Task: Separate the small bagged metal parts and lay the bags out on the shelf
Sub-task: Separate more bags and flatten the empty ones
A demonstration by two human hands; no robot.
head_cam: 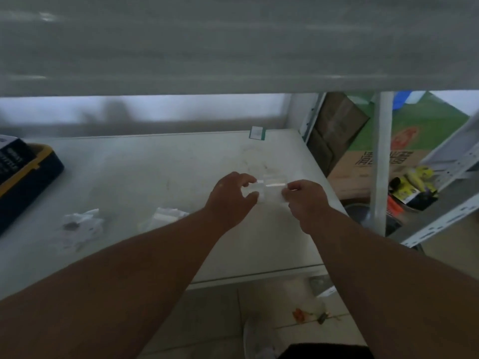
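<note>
- White shelf board point(155, 172) fills the view under a blurred upper shelf; a navy-and-yellow case point(28, 174) sits at its far left.
- I read this as the separating step: both hands hold a small clear bag point(272, 187) just above the board's right part.
- Left hand point(230, 200) has thumb and fingers curled on the bag's left edge; right hand point(305, 200) pinches its right edge.
- Whether one bag or two stuck together, I cannot tell.
- Two more bags lie on the board to the left: a crumpled bag point(80, 224) with a dark part, and a flatter bag point(166, 216) nearer the hands.
- Next, I judge, a gentle pull apart, then laying the bag flat on bare board.
</note>
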